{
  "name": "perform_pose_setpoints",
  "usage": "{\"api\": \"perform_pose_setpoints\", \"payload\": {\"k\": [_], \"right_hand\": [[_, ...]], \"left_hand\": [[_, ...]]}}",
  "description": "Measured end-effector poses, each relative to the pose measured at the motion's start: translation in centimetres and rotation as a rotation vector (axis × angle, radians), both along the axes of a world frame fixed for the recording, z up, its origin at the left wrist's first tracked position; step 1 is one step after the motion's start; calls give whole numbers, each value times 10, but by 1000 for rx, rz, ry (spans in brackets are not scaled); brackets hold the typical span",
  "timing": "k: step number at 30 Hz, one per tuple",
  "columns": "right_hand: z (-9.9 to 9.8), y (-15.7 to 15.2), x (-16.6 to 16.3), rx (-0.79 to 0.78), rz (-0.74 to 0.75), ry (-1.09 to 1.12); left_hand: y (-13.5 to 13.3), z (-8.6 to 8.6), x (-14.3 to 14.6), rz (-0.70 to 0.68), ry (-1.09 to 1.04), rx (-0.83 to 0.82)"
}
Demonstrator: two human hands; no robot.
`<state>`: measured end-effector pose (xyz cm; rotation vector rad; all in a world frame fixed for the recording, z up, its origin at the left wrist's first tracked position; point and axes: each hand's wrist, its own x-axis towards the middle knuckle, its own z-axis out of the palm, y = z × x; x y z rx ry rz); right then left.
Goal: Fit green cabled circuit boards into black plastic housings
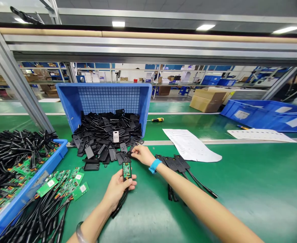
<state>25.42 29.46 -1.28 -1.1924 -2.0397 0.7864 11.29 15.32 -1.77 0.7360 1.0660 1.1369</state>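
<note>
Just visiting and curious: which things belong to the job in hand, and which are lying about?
Likely in the job:
green circuit board in the left hand
heaped black plastic cases by the right hand
green boards with black cables

Apparently lying about:
yellow-and-black screwdriver
brown cardboard box

Above the metal beam (148, 49), lamps (118, 24) glow in a grey ceiling (148, 4); below and beyond it show a white wall (129, 75), grey floor (172, 98) and blue stool (184, 90).
</note>
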Motion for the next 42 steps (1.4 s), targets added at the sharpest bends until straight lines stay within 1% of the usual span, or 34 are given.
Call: {"api": "perform_pose_setpoints", "payload": {"k": [4,7,10,13,16,20,26,29,31,34,35,36,38,40,41,42], "right_hand": [[11,-27,17,1,-73,161],[14,-57,24,-122,-22,376],[8,-84,22,-281,75,532],[-2,-98,17,-350,95,564],[-10,-101,15,-380,105,605],[-15,-100,16,-404,105,637],[-16,-103,14,-454,88,669],[-16,-101,15,-507,136,628],[-16,-99,16,-511,153,591],[-17,-99,16,-489,120,556],[-17,-100,15,-463,94,530],[-17,-102,15,-400,63,485],[-16,-108,12,-163,32,322],[-15,-112,10,98,75,103],[-15,-113,10,180,111,3],[-15,-111,11,224,138,-84]], "left_hand": [[-2,1,0,-38,15,17],[-2,-2,2,-90,28,31],[-3,-6,3,-151,16,70],[-3,-9,5,-177,-14,122],[-3,-7,6,-193,-9,138],[-3,-6,7,-214,33,152],[-4,-6,8,-230,215,184],[-6,-3,9,-249,310,204],[-9,-1,11,-235,367,207],[-11,0,15,-205,422,205],[-11,-1,16,-196,422,203],[-10,-2,17,-192,397,207],[-10,-5,17,-183,289,217],[-10,-8,17,-193,162,193],[-11,-9,17,-218,110,169],[-11,-10,16,-249,79,149]]}}
